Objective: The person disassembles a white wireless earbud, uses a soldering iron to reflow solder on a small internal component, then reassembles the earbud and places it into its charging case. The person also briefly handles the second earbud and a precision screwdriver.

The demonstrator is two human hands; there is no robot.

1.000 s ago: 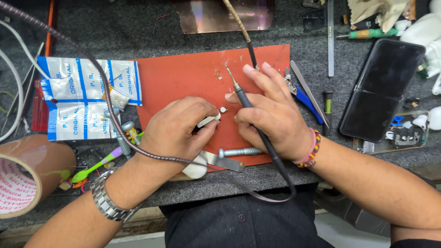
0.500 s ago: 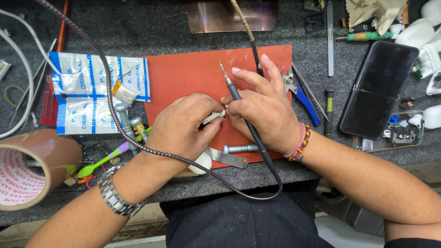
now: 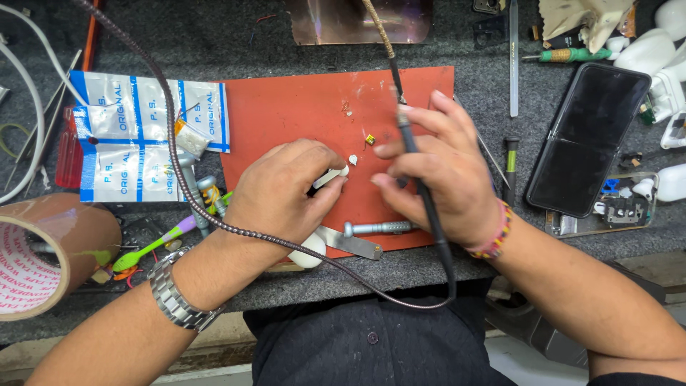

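My left hand (image 3: 286,189) pinches a small white earbud piece (image 3: 330,176) over the red work mat (image 3: 300,107). A tiny white part (image 3: 352,159) lies just off its tip, and a small yellow component (image 3: 370,139) rests a little further back. My right hand (image 3: 439,171) grips a black pen-shaped soldering tool (image 3: 411,154) whose tip points away from me and whose dark cable loops down past the table edge. Both hands sit close together at the mat's middle.
A metal screw bit (image 3: 375,228), a flat blade (image 3: 354,243) and a white earbud case piece (image 3: 309,251) lie near the mat's front edge. Blue-white sachets (image 3: 136,136) and a tape roll (image 3: 43,257) are at left. A black phone (image 3: 586,139), screwdrivers (image 3: 572,54) and white parts are at right.
My right hand has pulled slightly right and turned, so the tool tip lifted off the white piece. The left hand stays on the earbud piece; the tiny white part now lies free.
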